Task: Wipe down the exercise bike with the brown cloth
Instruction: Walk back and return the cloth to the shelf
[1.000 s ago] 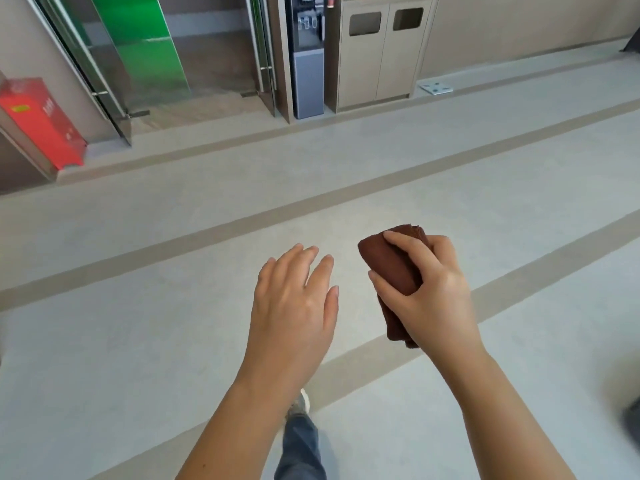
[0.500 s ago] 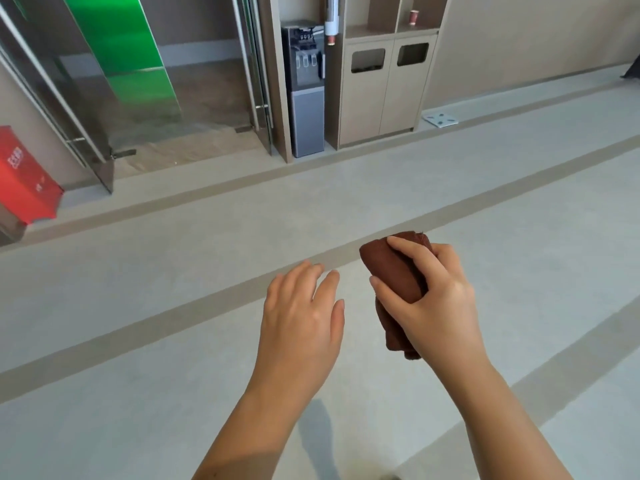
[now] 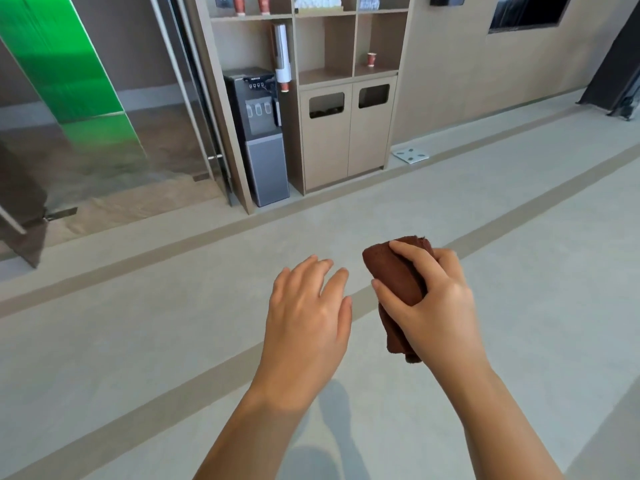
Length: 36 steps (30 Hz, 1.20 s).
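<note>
The right hand (image 3: 438,306) grips the bunched brown cloth (image 3: 394,282), fingers curled over it, held above the floor (image 3: 138,341). Just to its left, the left hand (image 3: 306,320) hovers, fingers relaxed, holding nothing.

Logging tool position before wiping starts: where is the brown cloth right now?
Head view, right of centre: the cloth is bunched in the grip of the right hand, held above the floor beside the open left hand.
</note>
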Available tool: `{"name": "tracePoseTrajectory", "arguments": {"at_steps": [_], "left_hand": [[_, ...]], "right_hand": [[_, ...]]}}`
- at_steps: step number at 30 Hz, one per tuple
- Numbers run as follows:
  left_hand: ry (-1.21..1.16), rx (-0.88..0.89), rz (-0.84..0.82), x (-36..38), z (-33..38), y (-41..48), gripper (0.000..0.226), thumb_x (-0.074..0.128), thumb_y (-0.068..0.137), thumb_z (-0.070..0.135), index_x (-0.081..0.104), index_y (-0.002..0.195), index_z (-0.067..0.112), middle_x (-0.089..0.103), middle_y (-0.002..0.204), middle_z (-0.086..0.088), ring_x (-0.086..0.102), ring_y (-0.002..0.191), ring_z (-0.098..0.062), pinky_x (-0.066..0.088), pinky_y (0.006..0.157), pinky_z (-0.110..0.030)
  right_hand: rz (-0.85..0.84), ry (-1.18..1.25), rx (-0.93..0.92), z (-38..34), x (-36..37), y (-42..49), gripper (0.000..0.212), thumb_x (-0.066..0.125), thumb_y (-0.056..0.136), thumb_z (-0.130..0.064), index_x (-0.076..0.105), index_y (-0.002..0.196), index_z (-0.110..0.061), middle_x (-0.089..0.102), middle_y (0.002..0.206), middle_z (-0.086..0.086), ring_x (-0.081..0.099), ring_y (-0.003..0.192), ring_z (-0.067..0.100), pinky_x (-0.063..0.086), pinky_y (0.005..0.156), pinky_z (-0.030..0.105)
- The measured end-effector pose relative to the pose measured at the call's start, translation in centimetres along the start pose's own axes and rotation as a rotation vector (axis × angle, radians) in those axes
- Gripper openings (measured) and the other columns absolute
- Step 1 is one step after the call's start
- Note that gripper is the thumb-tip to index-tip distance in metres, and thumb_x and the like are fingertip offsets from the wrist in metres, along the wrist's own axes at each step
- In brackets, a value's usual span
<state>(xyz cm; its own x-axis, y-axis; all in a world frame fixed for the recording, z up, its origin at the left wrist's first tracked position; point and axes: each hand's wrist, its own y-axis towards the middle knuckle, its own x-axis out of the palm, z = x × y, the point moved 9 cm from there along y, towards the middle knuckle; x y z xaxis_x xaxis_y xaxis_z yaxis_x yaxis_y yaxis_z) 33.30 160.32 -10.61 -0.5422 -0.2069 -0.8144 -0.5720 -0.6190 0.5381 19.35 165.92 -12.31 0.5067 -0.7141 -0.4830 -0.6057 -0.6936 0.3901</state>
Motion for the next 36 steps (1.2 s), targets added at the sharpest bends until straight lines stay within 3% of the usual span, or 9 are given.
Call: {"name": "tracePoseTrajectory", "arguments": {"at_steps": [4, 8, 14, 16, 18, 23, 25, 30, 36], "left_hand": [[0.025, -0.050, -0.002, 4.5, -3.2, 6.8, 0.030, 0.072, 0.074, 0.011, 0.068, 0.102, 0.004, 0.067, 0.105, -0.015, 0.061, 0.103, -0.035, 0.046, 0.086, -0.054], [-0.014, -0.073, -0.006, 10.1, -7.1, 13.3, 0.029, 0.073, 0.073, 0.009, 0.067, 0.101, 0.003, 0.067, 0.104, -0.016, 0.061, 0.102, -0.036, 0.046, 0.086, -0.055], [-0.056, -0.118, 0.038, 16.6, -15.4, 25.2, 0.029, 0.070, 0.076, 0.008, 0.067, 0.104, 0.002, 0.066, 0.107, -0.017, 0.060, 0.105, -0.035, 0.043, 0.091, -0.053], [-0.058, -0.140, 0.036, 17.9, -18.5, 29.8, 0.030, 0.070, 0.076, 0.009, 0.066, 0.104, 0.001, 0.066, 0.107, -0.018, 0.060, 0.103, -0.036, 0.045, 0.089, -0.054], [-0.041, -0.173, 0.041, 19.0, -21.4, 34.1, 0.031, 0.069, 0.075, 0.011, 0.066, 0.105, 0.002, 0.066, 0.107, -0.018, 0.060, 0.103, -0.037, 0.046, 0.088, -0.055], [0.004, -0.211, 0.019, 22.2, -26.7, 42.8, 0.033, 0.071, 0.074, 0.013, 0.066, 0.106, 0.002, 0.066, 0.108, -0.018, 0.060, 0.103, -0.037, 0.046, 0.088, -0.054], [0.007, -0.190, -0.002, 23.9, -27.8, 45.7, 0.034, 0.072, 0.074, 0.013, 0.066, 0.106, 0.003, 0.066, 0.108, -0.017, 0.060, 0.103, -0.036, 0.046, 0.088, -0.053], [0.033, -0.148, 0.016, 28.2, -31.5, 53.1, 0.032, 0.071, 0.073, 0.013, 0.067, 0.103, 0.002, 0.067, 0.105, -0.018, 0.061, 0.099, -0.037, 0.046, 0.086, -0.053], [0.073, -0.145, 0.085, 34.0, -36.2, 65.2, 0.032, 0.073, 0.072, 0.006, 0.066, 0.102, -0.002, 0.066, 0.104, -0.020, 0.060, 0.101, -0.040, 0.045, 0.086, -0.054]], "right_hand": [[-0.047, 0.007, 0.027, 2.9, 3.2, 7.2, 0.045, 0.071, 0.074, -0.032, 0.055, 0.114, -0.043, 0.044, 0.108, -0.013, 0.046, 0.096, -0.013, 0.055, 0.056, 0.033], [-0.034, -0.001, 0.022, 5.6, 7.0, 14.8, 0.045, 0.071, 0.074, -0.032, 0.056, 0.116, -0.041, 0.046, 0.109, -0.013, 0.054, 0.082, -0.007, 0.055, 0.064, 0.031], [-0.058, -0.039, -0.006, 7.4, 15.1, 28.5, 0.045, 0.071, 0.075, -0.031, 0.055, 0.115, -0.042, 0.044, 0.107, -0.014, 0.057, 0.078, 0.007, 0.055, 0.055, 0.033], [-0.086, -0.049, -0.034, 6.5, 18.3, 33.8, 0.044, 0.071, 0.075, -0.031, 0.056, 0.116, -0.039, 0.045, 0.109, -0.011, 0.055, 0.080, 0.008, 0.055, 0.062, 0.031], [-0.099, -0.049, -0.102, 5.3, 21.2, 38.6, 0.044, 0.071, 0.074, -0.031, 0.056, 0.116, -0.038, 0.045, 0.108, -0.011, 0.055, 0.080, 0.007, 0.052, 0.065, 0.021], [-0.130, -0.028, -0.101, 6.3, 26.3, 47.7, 0.044, 0.069, 0.074, -0.037, 0.052, 0.114, -0.045, 0.042, 0.107, -0.016, 0.057, 0.077, 0.008, 0.044, 0.036, 0.015], [-0.138, -0.024, -0.073, 7.7, 27.9, 50.8, 0.045, 0.070, 0.075, -0.036, 0.053, 0.115, -0.045, 0.042, 0.107, -0.015, 0.057, 0.076, 0.009, 0.042, 0.031, 0.015], [-0.131, 0.017, -0.082, 10.2, 32.2, 59.8, 0.044, 0.071, 0.074, -0.032, 0.055, 0.114, -0.042, 0.043, 0.105, -0.015, 0.056, 0.074, 0.005, 0.038, 0.033, 0.009], [-0.128, 0.040, -0.155, 13.1, 37.2, 74.2, 0.043, 0.071, 0.075, -0.032, 0.056, 0.115, -0.039, 0.045, 0.107, -0.011, 0.053, 0.071, -0.002, 0.046, 0.045, 0.019]]}}
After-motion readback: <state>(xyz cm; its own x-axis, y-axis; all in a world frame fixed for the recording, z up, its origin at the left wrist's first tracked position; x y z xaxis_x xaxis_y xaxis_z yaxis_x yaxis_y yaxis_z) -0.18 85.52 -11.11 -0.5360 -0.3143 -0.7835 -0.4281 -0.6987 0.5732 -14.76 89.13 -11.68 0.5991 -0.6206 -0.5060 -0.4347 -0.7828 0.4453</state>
